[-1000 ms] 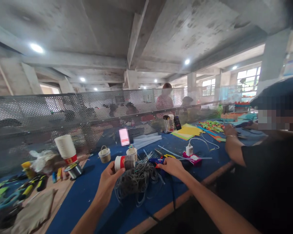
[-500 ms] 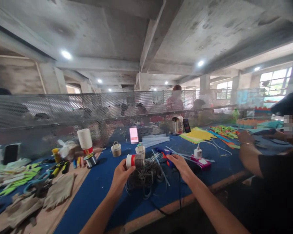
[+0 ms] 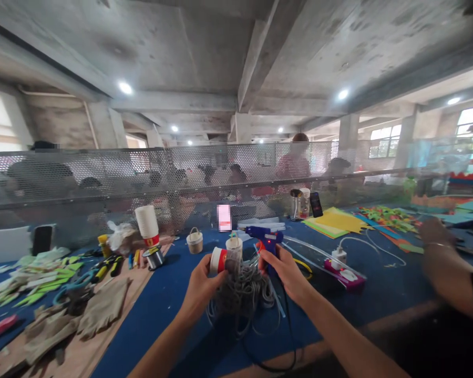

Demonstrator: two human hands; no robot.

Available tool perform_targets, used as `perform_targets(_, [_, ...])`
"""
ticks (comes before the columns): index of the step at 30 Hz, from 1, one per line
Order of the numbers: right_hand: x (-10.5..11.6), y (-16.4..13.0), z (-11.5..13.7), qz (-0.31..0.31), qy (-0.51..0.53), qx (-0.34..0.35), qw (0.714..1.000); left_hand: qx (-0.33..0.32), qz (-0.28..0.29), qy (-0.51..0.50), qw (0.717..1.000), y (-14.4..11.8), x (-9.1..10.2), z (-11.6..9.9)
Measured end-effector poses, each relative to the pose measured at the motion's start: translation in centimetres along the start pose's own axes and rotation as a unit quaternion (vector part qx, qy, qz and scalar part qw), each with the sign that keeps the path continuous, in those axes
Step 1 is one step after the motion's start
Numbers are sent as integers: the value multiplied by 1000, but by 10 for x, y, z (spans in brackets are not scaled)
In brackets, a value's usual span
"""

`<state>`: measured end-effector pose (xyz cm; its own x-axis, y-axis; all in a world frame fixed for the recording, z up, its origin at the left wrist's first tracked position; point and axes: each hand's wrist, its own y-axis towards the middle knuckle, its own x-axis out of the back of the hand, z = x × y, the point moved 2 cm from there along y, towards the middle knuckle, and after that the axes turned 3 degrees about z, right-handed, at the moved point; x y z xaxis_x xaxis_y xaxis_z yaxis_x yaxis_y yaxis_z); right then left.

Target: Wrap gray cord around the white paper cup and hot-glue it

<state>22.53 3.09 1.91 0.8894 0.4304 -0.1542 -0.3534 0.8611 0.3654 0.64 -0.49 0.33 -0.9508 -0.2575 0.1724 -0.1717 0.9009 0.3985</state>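
Observation:
My left hand is closed round a paper cup, white and red, lying on its side with grey cord wrapped over one end. In my right hand is a blue glue gun, gripped by its handle, its nozzle pointing left above the cup. Below both hands lies a tangled heap of grey cord. Just behind the held cup stands a small cord-wrapped cup. Another such cup with a handle stands farther left.
Stacked paper cups and a wire spool are at left, near work gloves. A pink power strip sits at right. A co-worker's arm reaches over the table's right side. Behind stands a perforated metal screen.
My right hand has raised the glue gun off the table, bringing its nozzle up and over near the cup. My left hand still holds the cup. The view has turned slightly left.

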Motion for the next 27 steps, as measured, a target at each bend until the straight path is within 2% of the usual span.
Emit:
perform_targets(5, [-13,30,-3,-22,-99,23,995,6,7,-13,1000,12,-3,1])
perform_targets(11, [-21,52,-30,-37,-83,16,996,27,-30,-12,999,18,0,13])
perform_targets(15, [-19,54,-45,-41,-71,-5,997,31,-35,0,999,20,2,16])
perform_targets(21, [-21,48,-48,-27,-115,-50,992,27,-34,30,999,16,1,14])
perform_targets(27, [-23,42,-44,-28,-152,-17,988,24,-35,44,998,13,1,12])
